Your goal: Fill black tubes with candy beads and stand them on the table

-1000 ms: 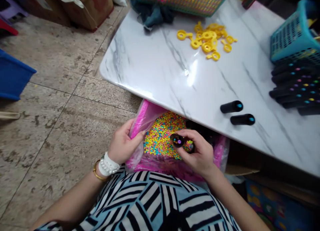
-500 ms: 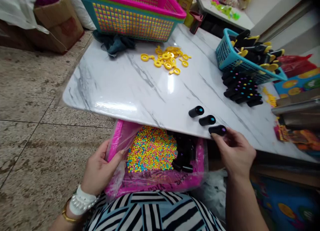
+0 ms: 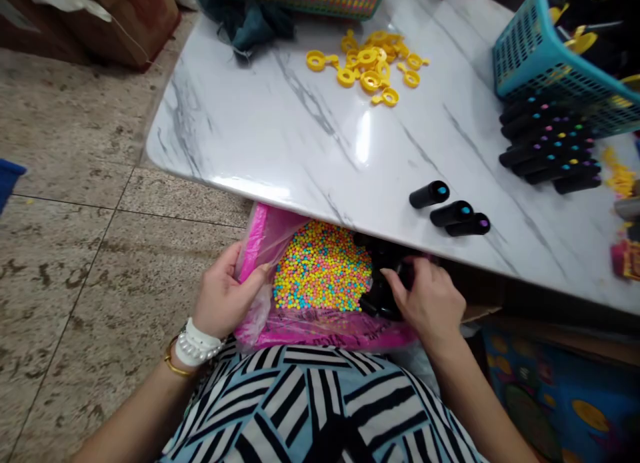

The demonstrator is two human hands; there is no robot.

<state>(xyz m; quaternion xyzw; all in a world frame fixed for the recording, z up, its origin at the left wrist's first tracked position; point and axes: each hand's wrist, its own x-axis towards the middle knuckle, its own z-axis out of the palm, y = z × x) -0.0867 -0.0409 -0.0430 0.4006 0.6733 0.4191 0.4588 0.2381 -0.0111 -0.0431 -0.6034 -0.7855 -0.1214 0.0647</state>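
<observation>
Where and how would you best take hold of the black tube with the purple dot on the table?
I'd pinch the purple-dotted tube around its smooth, round body, below the dotted end, with the right hand coming from above the near table edge. It seems to stand on end, and its near side is open, while a blue-dotted tube crowds its far side.

A white, grey-veined counter [image 3: 240, 116] is seen with its rounded corner at left. At its far side a teal-rimmed basket [image 3: 320, 1] and a crumpled dark cloth [image 3: 257, 28] are set, with yellow ringed pieces [image 3: 370, 81] heaped nearby. Three black cylinders [image 3: 451, 214] are grouped near the front edge. At right, dotted black cylinders [image 3: 550, 149] are clustered beside a blue basket [image 3: 523, 56], with yellow bits [image 3: 619, 176] scattered beyond.
</observation>
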